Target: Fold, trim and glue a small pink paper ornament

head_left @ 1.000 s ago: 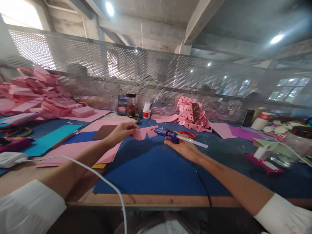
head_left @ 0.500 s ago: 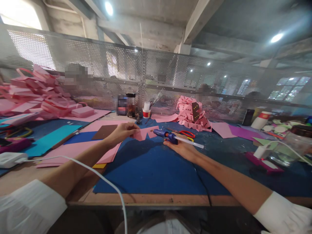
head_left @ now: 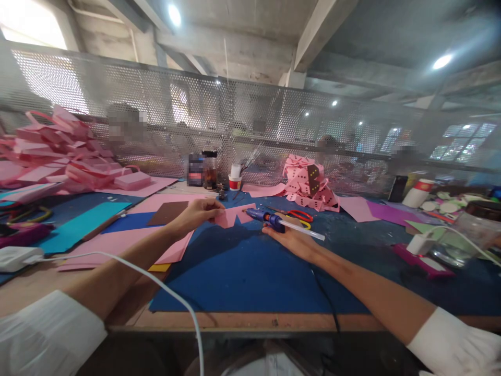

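Near the middle of the head view, my left hand (head_left: 203,211) is closed on the left end of a small pink paper piece (head_left: 227,216) that has a V-shaped notch. My right hand (head_left: 287,234) is wrapped round a blue glue gun (head_left: 266,216), with a clear glue stick (head_left: 305,230) sticking out of its back end. The gun's nozzle is at the right part of the pink piece; whether it touches cannot be made out. Both hands are over a blue mat (head_left: 242,277).
Red-handled scissors (head_left: 300,215) lie behind my right hand. Pink boxes with straps (head_left: 70,151) are heaped at the left. Dotted pink pieces (head_left: 303,183) stand near the mesh screen (head_left: 258,115). A white cable (head_left: 156,277) crosses my left forearm.
Almost nothing differs. The glue gun and the pink piece have shifted very slightly, and both hands keep their hold.
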A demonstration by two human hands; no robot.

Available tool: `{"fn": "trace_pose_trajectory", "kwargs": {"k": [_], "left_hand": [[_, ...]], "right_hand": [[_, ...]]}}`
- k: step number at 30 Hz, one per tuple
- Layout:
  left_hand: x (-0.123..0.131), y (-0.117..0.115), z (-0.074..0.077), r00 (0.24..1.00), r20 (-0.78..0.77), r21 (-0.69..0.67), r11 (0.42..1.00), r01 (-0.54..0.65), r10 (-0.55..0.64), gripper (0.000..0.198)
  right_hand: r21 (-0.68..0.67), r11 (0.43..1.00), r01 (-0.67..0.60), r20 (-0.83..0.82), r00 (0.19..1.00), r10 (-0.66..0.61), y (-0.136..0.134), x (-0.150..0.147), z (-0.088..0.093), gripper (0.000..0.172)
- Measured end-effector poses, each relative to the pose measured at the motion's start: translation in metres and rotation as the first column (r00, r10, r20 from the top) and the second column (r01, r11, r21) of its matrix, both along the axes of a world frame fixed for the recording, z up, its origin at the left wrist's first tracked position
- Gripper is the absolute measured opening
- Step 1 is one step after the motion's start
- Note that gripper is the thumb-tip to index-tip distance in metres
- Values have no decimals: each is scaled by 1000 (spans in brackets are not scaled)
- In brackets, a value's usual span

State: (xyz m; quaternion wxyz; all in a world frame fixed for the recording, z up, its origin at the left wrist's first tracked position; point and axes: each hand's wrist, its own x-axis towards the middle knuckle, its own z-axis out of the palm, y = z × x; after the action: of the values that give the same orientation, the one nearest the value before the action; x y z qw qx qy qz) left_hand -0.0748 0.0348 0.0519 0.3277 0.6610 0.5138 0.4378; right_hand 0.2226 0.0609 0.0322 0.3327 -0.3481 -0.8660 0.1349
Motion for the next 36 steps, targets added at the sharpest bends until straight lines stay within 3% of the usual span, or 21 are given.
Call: {"fn": "trace_pose_trajectory", "kwargs": {"k": [36], "left_hand": [[-3,1,0,1000,9,9,1000,11,-11,33]], "right_hand": [[-22,999,-37,-11,999,37,2,0,-4,37]]}}
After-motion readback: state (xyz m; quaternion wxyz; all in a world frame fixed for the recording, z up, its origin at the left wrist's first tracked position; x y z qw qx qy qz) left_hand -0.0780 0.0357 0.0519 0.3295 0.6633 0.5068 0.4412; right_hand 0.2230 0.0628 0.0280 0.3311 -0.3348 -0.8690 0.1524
